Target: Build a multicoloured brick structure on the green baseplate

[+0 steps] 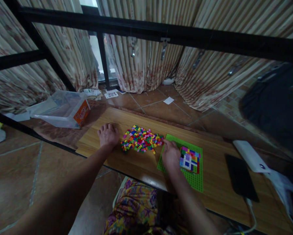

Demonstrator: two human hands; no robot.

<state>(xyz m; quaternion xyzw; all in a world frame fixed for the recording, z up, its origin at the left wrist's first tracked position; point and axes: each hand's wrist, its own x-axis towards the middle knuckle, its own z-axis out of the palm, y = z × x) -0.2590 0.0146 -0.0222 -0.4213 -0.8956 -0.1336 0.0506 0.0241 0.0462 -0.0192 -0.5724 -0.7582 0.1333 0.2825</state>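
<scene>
A loose heap of small colourful toy bricks (142, 139) is spread over the wooden table. To its left, my left hand (108, 134) rests on the tabletop with the fingers a little apart and nothing in them. My right hand (170, 153) is above the left part of a green baseplate (195, 183), its fingertips closed together at the heap's right end. Whether a brick is between those fingertips is too small to make out. On the baseplate sits a block of joined bricks (190, 160) in white, blue, red and other colours, just right of my right hand.
A black phone-like slab (241, 178) with a cable and a white device (250, 156) lie at the table's right. Beyond the left end, a clear plastic bin (60, 109) stands on the floor. A black metal bar (146, 28) crosses in front of the curtains.
</scene>
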